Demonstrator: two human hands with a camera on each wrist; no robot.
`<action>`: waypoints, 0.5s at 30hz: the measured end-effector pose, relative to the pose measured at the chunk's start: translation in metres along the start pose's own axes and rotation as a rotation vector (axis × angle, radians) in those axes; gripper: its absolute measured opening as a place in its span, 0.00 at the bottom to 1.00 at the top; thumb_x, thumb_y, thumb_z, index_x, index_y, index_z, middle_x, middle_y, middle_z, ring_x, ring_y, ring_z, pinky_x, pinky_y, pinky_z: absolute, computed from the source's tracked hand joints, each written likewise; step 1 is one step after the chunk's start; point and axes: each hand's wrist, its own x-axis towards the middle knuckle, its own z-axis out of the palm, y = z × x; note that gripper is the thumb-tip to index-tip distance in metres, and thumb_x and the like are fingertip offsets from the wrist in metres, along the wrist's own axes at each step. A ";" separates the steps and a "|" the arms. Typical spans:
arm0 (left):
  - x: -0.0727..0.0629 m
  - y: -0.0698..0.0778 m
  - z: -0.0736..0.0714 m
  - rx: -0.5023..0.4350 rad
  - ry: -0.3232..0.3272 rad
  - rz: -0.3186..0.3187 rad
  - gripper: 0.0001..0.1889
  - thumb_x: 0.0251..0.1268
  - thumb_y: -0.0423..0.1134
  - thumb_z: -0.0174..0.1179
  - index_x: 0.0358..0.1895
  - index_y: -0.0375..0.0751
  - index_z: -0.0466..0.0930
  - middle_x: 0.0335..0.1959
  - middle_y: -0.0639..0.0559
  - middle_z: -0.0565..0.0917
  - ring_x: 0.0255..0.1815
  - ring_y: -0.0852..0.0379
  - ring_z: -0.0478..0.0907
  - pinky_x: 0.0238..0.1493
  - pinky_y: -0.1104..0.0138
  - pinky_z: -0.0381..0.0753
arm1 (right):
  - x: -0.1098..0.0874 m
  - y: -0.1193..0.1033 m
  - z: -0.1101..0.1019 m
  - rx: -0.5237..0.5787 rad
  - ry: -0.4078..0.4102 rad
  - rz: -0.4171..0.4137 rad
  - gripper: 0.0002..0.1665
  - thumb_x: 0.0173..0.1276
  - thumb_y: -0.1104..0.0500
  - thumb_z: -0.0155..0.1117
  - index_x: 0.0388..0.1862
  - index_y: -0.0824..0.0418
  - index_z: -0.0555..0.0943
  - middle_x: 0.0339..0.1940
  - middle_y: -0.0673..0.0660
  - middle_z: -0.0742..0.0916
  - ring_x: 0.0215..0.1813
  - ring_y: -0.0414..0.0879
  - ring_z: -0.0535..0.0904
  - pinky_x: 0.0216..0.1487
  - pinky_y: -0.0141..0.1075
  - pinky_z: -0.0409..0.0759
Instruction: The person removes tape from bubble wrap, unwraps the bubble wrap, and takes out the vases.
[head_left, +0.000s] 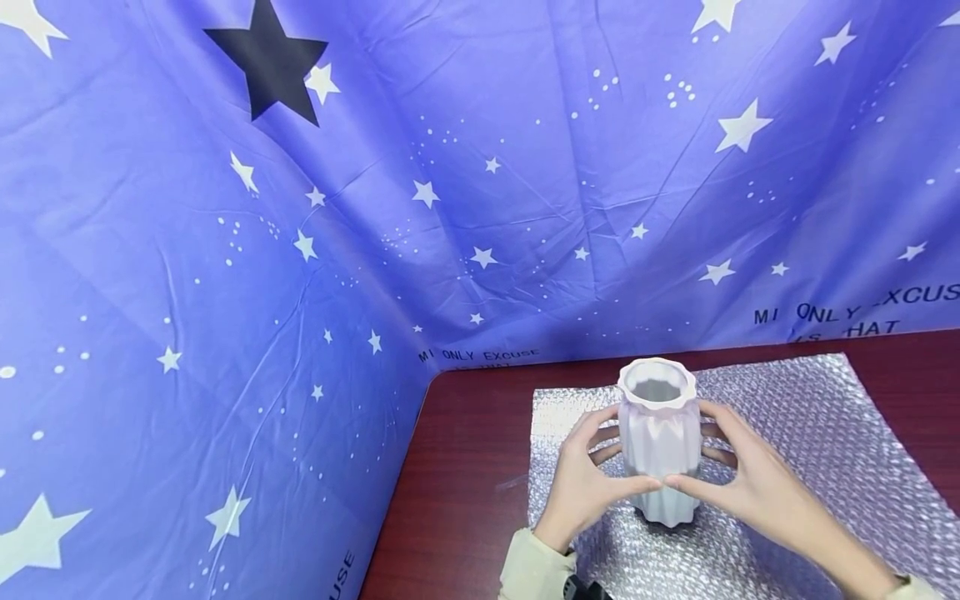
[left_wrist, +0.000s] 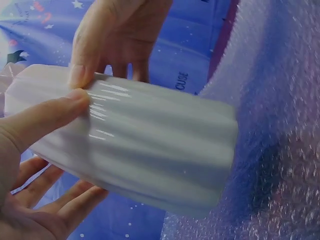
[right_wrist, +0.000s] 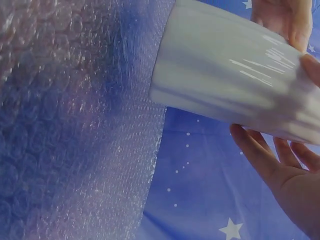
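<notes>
A white fluted vase with a scalloped rim stands upright between my two hands, its open mouth facing up. My left hand grips it from the left, thumb across the front and fingers round the side. From the right, my right hand holds it the same way, and the two thumb tips nearly meet on the front. In the left wrist view the glossy vase shows its smooth vertical ridges. The right wrist view shows the vase's lower end close over the bubble wrap.
A sheet of bubble wrap covers much of the dark red table. Blue cloth printed with stars and lettering hangs along the back and left sides. Light sleeves cover my forearms, and something black shows at the left wrist.
</notes>
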 end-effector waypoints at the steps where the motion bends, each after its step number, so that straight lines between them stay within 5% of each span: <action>1: 0.000 -0.001 0.000 -0.014 0.001 0.008 0.46 0.37 0.27 0.80 0.66 0.57 0.73 0.59 0.59 0.77 0.59 0.56 0.79 0.58 0.69 0.80 | 0.000 0.000 0.001 0.005 0.002 -0.011 0.53 0.50 0.55 0.83 0.71 0.61 0.65 0.60 0.62 0.76 0.53 0.18 0.68 0.48 0.22 0.80; 10: -0.002 -0.003 0.000 -0.038 0.016 0.074 0.45 0.36 0.24 0.79 0.66 0.49 0.73 0.58 0.53 0.77 0.60 0.52 0.78 0.60 0.66 0.80 | 0.001 -0.001 0.004 0.002 0.013 -0.042 0.52 0.48 0.55 0.83 0.69 0.62 0.67 0.61 0.62 0.77 0.55 0.18 0.67 0.48 0.26 0.83; 15: -0.002 -0.004 0.000 -0.016 0.020 0.100 0.45 0.37 0.25 0.80 0.66 0.48 0.73 0.58 0.52 0.77 0.60 0.53 0.78 0.60 0.65 0.80 | 0.001 -0.001 0.005 -0.014 0.026 -0.054 0.52 0.47 0.54 0.84 0.69 0.63 0.67 0.61 0.61 0.77 0.56 0.18 0.66 0.49 0.19 0.78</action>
